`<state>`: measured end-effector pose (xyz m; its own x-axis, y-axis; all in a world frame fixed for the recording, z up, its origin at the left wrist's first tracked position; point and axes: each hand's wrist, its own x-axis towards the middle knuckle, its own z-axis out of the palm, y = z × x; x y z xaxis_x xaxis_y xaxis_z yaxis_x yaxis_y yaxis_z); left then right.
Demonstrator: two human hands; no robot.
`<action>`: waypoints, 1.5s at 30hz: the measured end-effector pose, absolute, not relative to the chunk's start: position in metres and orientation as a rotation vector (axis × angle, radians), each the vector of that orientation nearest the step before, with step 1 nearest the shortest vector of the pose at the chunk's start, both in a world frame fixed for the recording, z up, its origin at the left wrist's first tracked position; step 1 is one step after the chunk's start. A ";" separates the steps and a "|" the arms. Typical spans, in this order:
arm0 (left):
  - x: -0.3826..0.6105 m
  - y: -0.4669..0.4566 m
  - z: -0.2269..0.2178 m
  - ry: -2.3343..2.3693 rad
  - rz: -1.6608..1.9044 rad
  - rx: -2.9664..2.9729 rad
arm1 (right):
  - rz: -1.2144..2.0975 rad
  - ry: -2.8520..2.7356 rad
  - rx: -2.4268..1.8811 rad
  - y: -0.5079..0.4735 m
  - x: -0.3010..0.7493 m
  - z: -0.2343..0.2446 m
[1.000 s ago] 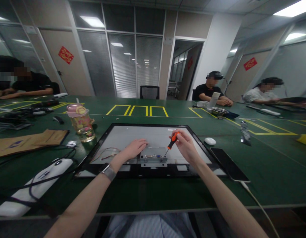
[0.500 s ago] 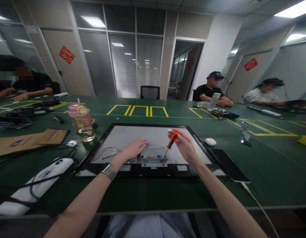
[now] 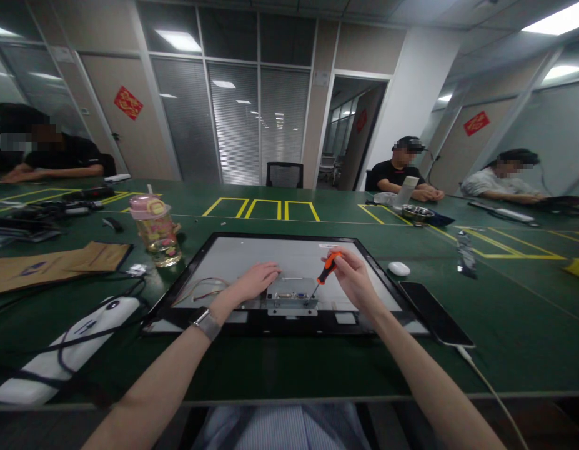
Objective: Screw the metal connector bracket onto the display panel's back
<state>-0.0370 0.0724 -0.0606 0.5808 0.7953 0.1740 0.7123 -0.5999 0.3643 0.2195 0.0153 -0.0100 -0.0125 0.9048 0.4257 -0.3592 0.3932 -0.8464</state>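
My right hand (image 3: 353, 275) is closed on a screwdriver (image 3: 328, 267) with an orange and black handle. The screwdriver leans, its tip down at the right end of a small metal bracket (image 3: 291, 304) with connector ports along its front. Whether the tip sits in a screw is too small to tell. My left hand (image 3: 257, 280) lies with fingers stretched out beside the bracket's upper left corner, partly over the panel. Beneath both hands lies a flat display panel (image 3: 293, 250) with a black frame and pale grey back. Thin coloured wires (image 3: 200, 287) run left of the bracket.
Right of the panel lie a phone (image 3: 434, 312) on a cable and a white earbud case (image 3: 398, 269). Left are a drink bottle (image 3: 155, 231), a white power strip (image 3: 78, 344) with black cords and brown paper packaging (image 3: 50, 265). Several people sit across the green table (image 3: 270, 369).
The screwdriver handle and my right hand have shifted slightly down and to the right. My left hand stays where it was beside the bracket.
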 end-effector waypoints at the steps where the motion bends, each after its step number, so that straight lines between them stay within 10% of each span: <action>1: -0.037 0.073 -0.061 1.249 0.469 2.554 | 1.109 -1.182 -0.593 0.015 0.220 -0.009; 45: -0.037 0.071 -0.060 1.252 0.467 2.537 | 1.143 -1.192 -0.562 0.014 0.219 -0.006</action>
